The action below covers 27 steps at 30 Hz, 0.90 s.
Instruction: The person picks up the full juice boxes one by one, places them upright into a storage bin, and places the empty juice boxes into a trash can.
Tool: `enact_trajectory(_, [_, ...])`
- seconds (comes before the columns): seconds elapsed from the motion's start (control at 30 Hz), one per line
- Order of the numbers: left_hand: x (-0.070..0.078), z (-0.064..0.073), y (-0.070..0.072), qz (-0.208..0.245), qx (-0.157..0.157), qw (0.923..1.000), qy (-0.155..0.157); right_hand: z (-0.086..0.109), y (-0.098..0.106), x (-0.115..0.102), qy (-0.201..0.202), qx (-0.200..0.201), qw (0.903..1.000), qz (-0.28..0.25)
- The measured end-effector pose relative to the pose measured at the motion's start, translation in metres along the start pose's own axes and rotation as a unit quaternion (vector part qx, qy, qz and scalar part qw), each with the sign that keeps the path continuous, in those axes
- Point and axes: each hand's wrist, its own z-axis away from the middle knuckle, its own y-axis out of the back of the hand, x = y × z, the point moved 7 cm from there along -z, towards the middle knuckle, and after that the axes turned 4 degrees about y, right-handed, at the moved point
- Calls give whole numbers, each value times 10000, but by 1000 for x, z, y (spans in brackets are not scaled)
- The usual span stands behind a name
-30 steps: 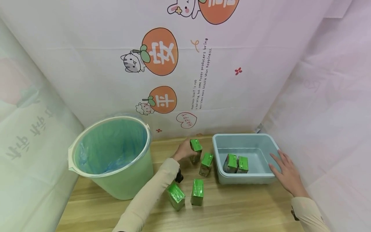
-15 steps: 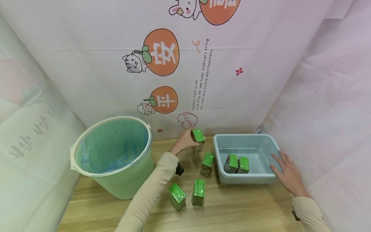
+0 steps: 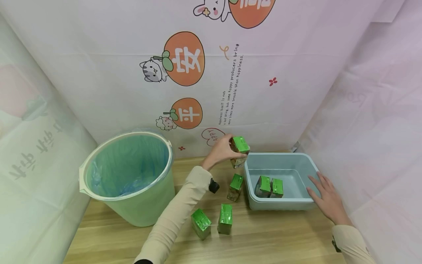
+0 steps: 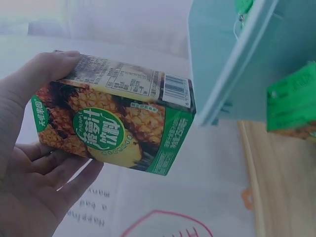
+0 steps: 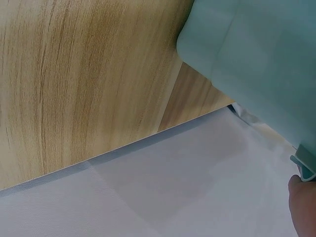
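Note:
My left hand (image 3: pixel 221 152) holds a pineapple juice carton (image 3: pixel 240 151) with a green top, thumb on one side and fingers on the other. The left wrist view shows this juice carton (image 4: pixel 108 113) tilted, its printed front and barcode visible, its end close to the rim of the pale blue bin (image 4: pixel 237 64). In the head view it hangs above the table, just off the back left corner of the blue bin (image 3: pixel 280 204). My right hand (image 3: pixel 331 201) rests on the bin's right rim with fingers extended over it. Two green-topped cartons (image 3: pixel 269 186) stand inside the bin.
Left of the bin, one carton (image 3: pixel 235 187) stands on the wooden table (image 3: pixel 263 234). Two more cartons, one upright (image 3: pixel 225 219) and one angled (image 3: pixel 201 224), stand nearer the front. A green bucket (image 3: pixel 145 209) with a plastic liner is at left. Printed white cloth (image 3: pixel 263 110) hangs behind.
My left hand has lifted the juice carton from the table and carried it up and right toward the bin. My right hand has stayed on the bin's rim.

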Motion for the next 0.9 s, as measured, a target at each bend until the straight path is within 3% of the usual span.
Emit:
enact_trajectory(0.4, [41, -26, -42, -343, -688, 9964, -356, 0, 2, -3, 21, 45, 10000, 31])
enact_trajectory(0.6, [57, -37, -72, -562, -1121, 9909, -483, 1, 2, -1, 27, 58, 10000, -39])
enact_trajectory(0.9, [75, -41, -124, -615, -1413, 9856, -702, -1, 0, 0, 70, 123, 9999, 21])
